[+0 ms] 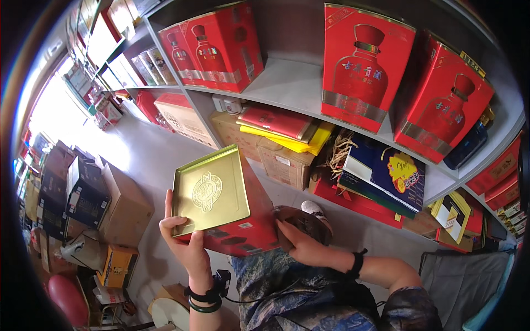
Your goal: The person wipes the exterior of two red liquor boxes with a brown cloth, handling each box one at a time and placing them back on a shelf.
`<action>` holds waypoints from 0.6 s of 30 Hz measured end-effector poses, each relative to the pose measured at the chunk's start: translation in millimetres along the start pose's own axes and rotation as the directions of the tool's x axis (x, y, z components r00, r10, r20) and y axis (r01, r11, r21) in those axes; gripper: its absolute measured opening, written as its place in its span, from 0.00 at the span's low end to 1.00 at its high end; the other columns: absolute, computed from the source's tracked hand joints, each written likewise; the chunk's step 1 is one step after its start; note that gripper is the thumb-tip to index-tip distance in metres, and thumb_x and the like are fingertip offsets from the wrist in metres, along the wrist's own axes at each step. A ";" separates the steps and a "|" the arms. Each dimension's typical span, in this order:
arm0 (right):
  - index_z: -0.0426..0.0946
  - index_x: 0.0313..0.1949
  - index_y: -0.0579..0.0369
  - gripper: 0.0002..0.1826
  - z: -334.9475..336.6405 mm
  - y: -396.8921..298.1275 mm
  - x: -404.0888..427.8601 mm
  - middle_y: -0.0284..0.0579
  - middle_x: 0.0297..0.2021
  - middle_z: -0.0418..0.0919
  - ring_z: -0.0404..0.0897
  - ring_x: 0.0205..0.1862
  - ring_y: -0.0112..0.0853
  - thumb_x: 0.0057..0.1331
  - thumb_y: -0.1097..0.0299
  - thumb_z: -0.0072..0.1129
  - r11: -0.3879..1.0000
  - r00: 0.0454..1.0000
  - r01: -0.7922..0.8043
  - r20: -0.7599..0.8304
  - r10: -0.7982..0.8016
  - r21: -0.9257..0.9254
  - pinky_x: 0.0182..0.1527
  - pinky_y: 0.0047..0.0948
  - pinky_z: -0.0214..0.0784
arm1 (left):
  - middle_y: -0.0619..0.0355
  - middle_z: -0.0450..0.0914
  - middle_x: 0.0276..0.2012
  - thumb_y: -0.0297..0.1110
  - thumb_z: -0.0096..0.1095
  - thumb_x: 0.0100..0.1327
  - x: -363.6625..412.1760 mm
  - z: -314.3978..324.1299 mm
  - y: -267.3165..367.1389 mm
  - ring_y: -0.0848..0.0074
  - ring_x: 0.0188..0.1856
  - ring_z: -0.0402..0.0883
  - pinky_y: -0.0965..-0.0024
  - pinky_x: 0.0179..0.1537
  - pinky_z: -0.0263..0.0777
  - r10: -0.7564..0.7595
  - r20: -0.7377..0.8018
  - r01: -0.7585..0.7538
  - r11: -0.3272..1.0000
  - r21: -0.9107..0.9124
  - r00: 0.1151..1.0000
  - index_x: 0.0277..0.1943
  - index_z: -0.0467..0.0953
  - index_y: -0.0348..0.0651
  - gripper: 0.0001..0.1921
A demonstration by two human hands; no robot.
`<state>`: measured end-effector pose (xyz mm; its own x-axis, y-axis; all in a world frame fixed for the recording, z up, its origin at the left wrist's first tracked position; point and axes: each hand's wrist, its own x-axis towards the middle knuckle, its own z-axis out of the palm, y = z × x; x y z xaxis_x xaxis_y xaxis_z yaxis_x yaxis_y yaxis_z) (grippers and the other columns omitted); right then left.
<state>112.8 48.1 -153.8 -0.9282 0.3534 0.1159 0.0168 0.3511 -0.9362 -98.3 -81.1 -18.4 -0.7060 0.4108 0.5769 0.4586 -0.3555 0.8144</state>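
A red gift box (pixel 248 207) with a gold embossed metal end lies tilted in front of my body. My left hand (pixel 184 240) grips the lower left corner of its gold end, fingers along the edge. At the box's other end, my right hand (pixel 296 244) holds a dark brown cloth (pixel 302 225) against its side; part of the cloth hangs below the box. Before me on the shelf (pixel 290 82) stand more red boxes: a pair at the left (pixel 211 49), a tall one in the middle (pixel 366 70) and a leaning one at the right (pixel 445 99).
Under the shelf are cardboard boxes (pixel 283 163), a yellow bag (pixel 281 140) and dark blue gift bags (pixel 385 173). Stacked cartons (pixel 124 202) stand on the floor at left, near a pink balloon (pixel 68 300). A grey fabric item (pixel 463 281) is at lower right.
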 end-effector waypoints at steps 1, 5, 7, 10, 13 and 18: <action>0.41 0.76 0.60 0.48 -1.0 -12.2 -2.5 0.62 0.75 0.49 0.47 0.78 0.46 0.56 0.85 0.48 1.000 1.000 0.007 0.009 -0.007 -0.003 0.76 0.36 0.39 | 0.38 0.58 0.73 0.37 0.69 0.62 -0.2 -1.4 0.3 0.56 0.72 0.64 0.58 0.69 0.62 0.001 0.014 -0.001 1.000 0.025 1.000 0.43 0.63 0.45 0.18; 0.43 0.76 0.59 0.46 -14.3 -72.6 -8.1 0.64 0.74 0.49 0.48 0.78 0.48 0.57 0.86 0.45 0.999 0.999 0.002 -0.054 -0.005 -0.052 0.76 0.38 0.41 | 0.37 0.58 0.73 0.31 0.71 0.56 -8.5 5.6 11.0 0.56 0.72 0.63 0.59 0.70 0.57 -0.005 -0.028 0.007 0.997 0.080 1.000 0.43 0.65 0.43 0.19; 0.45 0.76 0.59 0.45 -30.1 -106.4 0.7 0.66 0.73 0.50 0.49 0.77 0.51 0.57 0.87 0.44 0.994 0.991 0.074 -0.110 -0.082 -0.075 0.76 0.39 0.43 | 0.37 0.57 0.74 0.29 0.71 0.56 -17.1 8.1 17.4 0.55 0.73 0.61 0.58 0.71 0.54 0.020 -0.026 -0.018 0.996 0.087 0.999 0.42 0.65 0.43 0.18; 0.51 0.75 0.58 0.45 -56.0 -141.7 18.8 0.62 0.73 0.54 0.51 0.77 0.48 0.55 0.89 0.42 0.974 0.952 0.224 -0.208 -0.222 -0.013 0.75 0.36 0.44 | 0.36 0.52 0.75 0.26 0.69 0.55 -37.2 16.0 32.5 0.51 0.75 0.55 0.54 0.72 0.50 0.034 -0.007 -0.032 0.981 0.189 0.999 0.44 0.65 0.44 0.19; 0.55 0.74 0.56 0.46 -74.7 -154.5 29.7 0.54 0.72 0.58 0.54 0.76 0.42 0.51 0.90 0.41 0.949 0.924 0.316 -0.223 -0.311 -0.013 0.74 0.33 0.44 | 0.33 0.49 0.75 0.26 0.71 0.53 -58.6 24.7 49.8 0.46 0.75 0.54 0.52 0.72 0.50 0.101 0.026 -0.104 0.946 0.307 0.995 0.46 0.65 0.44 0.21; 0.55 0.74 0.55 0.46 -76.7 -134.9 29.2 0.44 0.68 0.64 0.60 0.72 0.31 0.52 0.88 0.46 0.910 0.957 0.257 -0.216 -0.193 0.325 0.73 0.32 0.48 | 0.36 0.60 0.70 0.46 0.78 0.53 -69.3 10.1 64.3 0.46 0.70 0.61 0.52 0.62 0.61 0.212 0.294 -0.334 0.814 0.474 0.932 0.57 0.74 0.42 0.32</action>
<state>111.9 77.5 1.3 -0.8117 0.4575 0.3631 -0.3436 0.1288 -0.9303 -14.4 -124.0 -5.4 -0.4026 0.5543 0.7285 0.8655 -0.0287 0.5001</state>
